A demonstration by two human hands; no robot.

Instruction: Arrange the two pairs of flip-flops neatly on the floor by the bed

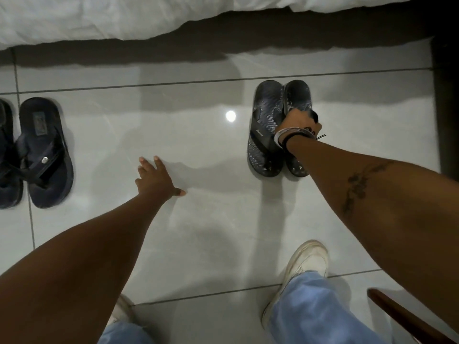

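A pair of black patterned flip-flops [268,115] stands side by side on the glossy floor, at the right, heels toward the bed. My right hand [299,122] rests on them with its fingers closed over the straps between the two. A second pair, dark navy flip-flops [42,150], lies at the far left, its left shoe partly cut off by the frame edge. My left hand [155,177] is spread flat over the bare tiles in the middle, fingers apart, holding nothing.
White bedding [99,18] hangs along the top, with a dark shadowed gap under the bed. A dark furniture leg [444,95] stands at the right edge. A wooden piece [402,316] shows at the bottom right. My white sneakers [308,264] and jeans are below.
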